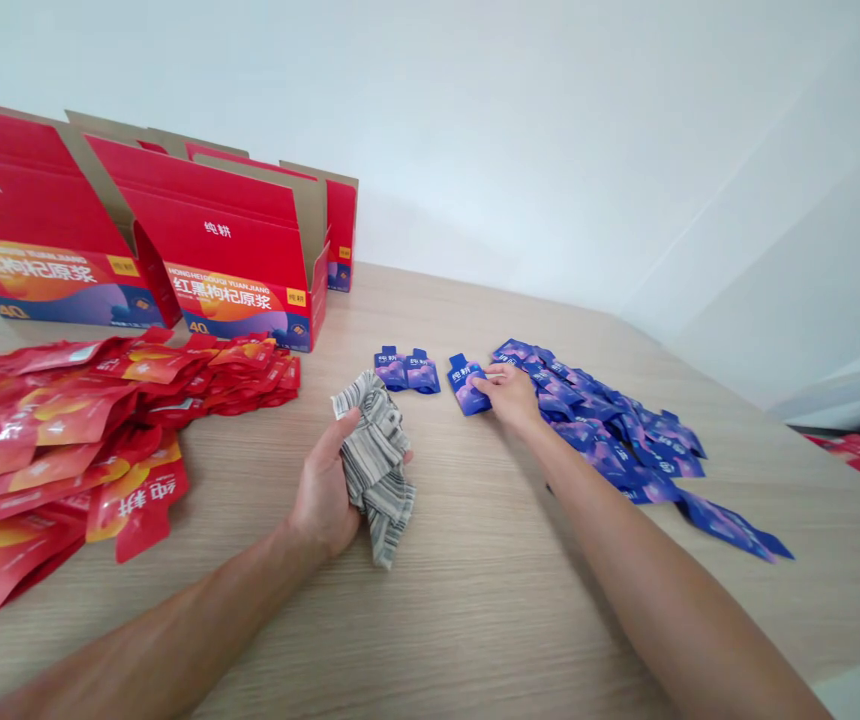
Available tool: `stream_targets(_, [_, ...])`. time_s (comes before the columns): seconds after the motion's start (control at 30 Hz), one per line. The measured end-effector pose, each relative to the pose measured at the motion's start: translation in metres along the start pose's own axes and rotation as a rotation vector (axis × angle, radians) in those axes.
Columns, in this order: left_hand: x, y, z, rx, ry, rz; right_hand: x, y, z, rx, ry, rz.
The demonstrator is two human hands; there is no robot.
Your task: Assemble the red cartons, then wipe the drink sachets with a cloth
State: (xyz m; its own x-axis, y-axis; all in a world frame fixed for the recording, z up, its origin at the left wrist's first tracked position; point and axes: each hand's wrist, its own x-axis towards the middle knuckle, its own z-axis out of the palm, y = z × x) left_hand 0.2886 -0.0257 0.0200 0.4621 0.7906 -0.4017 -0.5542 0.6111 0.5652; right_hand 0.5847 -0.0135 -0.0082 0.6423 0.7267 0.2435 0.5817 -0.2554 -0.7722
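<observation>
Red pouches (62, 440): I see a loose heap of them along the left edge of the table (475, 600), overlapping one another.
Red boxes (235, 270): open cartons stand upright behind the heap, near the wall.
Left hand (325, 490): my left forearm comes in from the lower left and lies low over the table; the fingers are curled shut around a striped cloth (377, 465).
Striped cloth: bunched in that fist, most of it spilling out to the right of the palm, its lower end touching the table.
Pair of blue pouches (407, 372): two lie side by side just beyond the cloth, apart from both hands.
Single blue pouch (466, 385): flat on the table, just right of the pair.
Right hand (511, 395): the arm stretches out from the lower right; the fingers lie flat, fingertips pressing on the single blue pouch, not closed around it.
Blue pile (625, 440): a scatter of blue pouches runs rightward from under that wrist.
</observation>
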Motion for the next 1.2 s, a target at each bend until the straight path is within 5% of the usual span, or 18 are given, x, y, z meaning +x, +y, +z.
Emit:
stream_targets(0.37, [0.011, -0.01, -0.01, 0.006, -0.047, 0.012, -0.018, 0.029, -0.003, -0.341, -0.266, -0.496])
stream_targets(0.6, [0.008, -0.007, -0.005, 0.01, -0.02, 0.008, 0.002, 0.025, 0.021, -0.355, -0.239, -0.47])
stream_targets(0.8, [0.006, -0.006, -0.004, 0.035, -0.007, -0.003, 0.002, 0.016, 0.02, -0.37, -0.254, -0.461])
stream_targets(1.0, [0.007, -0.007, -0.004, 0.113, -0.01, -0.015, -0.006, -0.015, 0.038, -0.469, -0.239, -0.393])
stream_targets(1.2, [0.007, -0.009, -0.009, 0.166, -0.041, 0.04, -0.01, -0.057, 0.072, -0.741, -0.46, -0.487])
